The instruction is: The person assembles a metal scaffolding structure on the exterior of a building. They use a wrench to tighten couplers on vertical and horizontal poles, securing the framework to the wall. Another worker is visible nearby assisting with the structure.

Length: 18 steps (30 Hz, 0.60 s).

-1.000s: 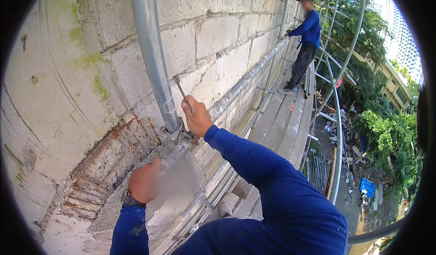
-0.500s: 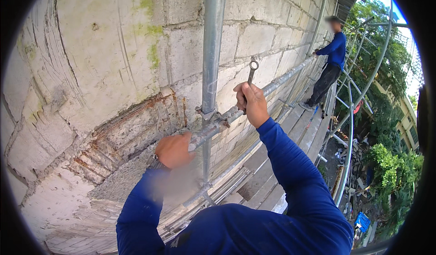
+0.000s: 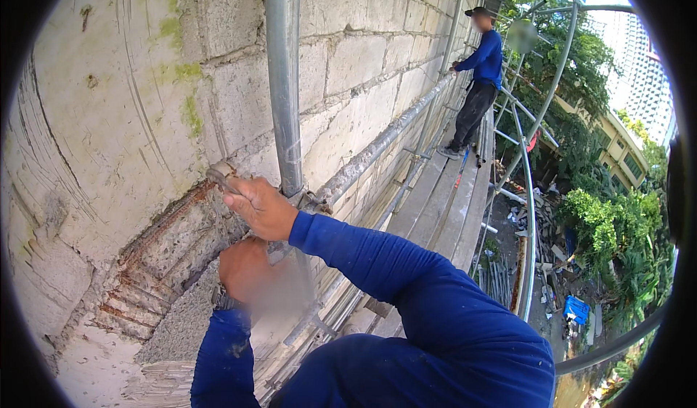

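Note:
My right hand (image 3: 263, 208) is closed around a metal wrench (image 3: 221, 178), whose far end is against or just in front of the wall by a broken patch. The wrench's other end is hidden in the fist. Just below, my left hand (image 3: 243, 268) is wrapped over the near end of the horizontal scaffold pipe (image 3: 385, 141); its fingertips are hidden and a blur covers part of the view beside it. A rusty clamp (image 3: 314, 202) sits where this pipe meets the upright scaffold pole (image 3: 283, 81), right by my right wrist.
Rusty rebar (image 3: 156, 226) shows in the broken concrete on the left of the block wall (image 3: 363, 67). A co-worker (image 3: 479, 74) stands on the plank walkway (image 3: 443, 212), holding the pipe's far part. Curved railings (image 3: 528, 248) edge the drop on the right, with debris below.
My right hand has swung left and down with the wrench, from above the pipe to the wall beside the broken patch. My left hand stays low near the pipe end. The view has turned right.

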Available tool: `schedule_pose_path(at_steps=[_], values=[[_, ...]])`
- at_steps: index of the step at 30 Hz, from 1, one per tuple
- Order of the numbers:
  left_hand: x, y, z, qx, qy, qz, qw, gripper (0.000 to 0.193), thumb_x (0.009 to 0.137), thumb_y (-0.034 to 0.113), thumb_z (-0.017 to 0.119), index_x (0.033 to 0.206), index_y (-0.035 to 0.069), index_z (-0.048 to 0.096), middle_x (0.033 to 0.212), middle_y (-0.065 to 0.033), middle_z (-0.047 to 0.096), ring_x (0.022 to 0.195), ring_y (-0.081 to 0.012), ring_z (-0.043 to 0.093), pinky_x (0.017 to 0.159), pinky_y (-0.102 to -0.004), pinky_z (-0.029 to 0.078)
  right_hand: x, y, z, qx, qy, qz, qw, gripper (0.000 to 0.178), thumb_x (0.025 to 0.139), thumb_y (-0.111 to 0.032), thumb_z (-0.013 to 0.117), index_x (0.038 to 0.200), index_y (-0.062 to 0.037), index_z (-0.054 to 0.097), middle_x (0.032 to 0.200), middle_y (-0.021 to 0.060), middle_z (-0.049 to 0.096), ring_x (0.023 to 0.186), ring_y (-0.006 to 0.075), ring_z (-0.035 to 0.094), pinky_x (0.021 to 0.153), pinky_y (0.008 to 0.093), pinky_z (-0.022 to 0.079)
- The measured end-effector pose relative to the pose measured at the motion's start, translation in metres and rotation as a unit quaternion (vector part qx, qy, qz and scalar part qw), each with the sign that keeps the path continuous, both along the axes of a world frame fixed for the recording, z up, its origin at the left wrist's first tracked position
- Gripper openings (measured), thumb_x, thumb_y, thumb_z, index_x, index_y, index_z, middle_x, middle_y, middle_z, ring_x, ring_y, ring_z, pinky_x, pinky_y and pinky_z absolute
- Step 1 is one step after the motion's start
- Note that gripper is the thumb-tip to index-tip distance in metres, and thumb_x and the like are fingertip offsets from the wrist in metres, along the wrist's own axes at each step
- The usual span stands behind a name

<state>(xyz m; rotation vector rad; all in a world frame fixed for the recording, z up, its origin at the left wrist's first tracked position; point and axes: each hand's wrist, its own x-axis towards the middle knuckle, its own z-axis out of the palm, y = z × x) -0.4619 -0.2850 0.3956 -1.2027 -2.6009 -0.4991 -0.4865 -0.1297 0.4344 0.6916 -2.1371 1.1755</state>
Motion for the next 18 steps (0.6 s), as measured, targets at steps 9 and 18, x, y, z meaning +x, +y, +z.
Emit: schedule_pose_path(at_steps=[9, 18], values=[[-0.006, -0.007, -0.008, 0.025, 0.028, -0.015, 0.999, 0.036, 0.072, 0.038, 0.087, 0.094, 0.011, 0.079, 0.088, -0.0153, 0.075, 0.082, -0.0366, 0.072, 0.072, -0.0484, 0.056, -0.008, -0.006, -0.019, 0.088, 0.054, -0.009, 0.995, 0.024, 0.104, -0.023, 0.060, 0.098, -0.0001, 0.060, 0.076, 0.0224, 0.059, 0.076, 0.0467, 0.060, 0.068, 0.0514, 0.046], [-0.010, -0.001, -0.004, -0.016, -0.029, -0.043, 0.998, 0.034, 0.074, 0.034, 0.086, 0.089, 0.005, 0.077, 0.085, -0.0191, 0.074, 0.081, -0.0383, 0.072, 0.072, -0.0491, 0.056, -0.005, 0.020, -0.043, 0.198, -0.050, -0.068, 0.977, 0.022, 0.102, -0.024, 0.063, 0.100, -0.0020, 0.062, 0.073, 0.0237, 0.061, 0.074, 0.0488, 0.061, 0.067, 0.0553, 0.048]])
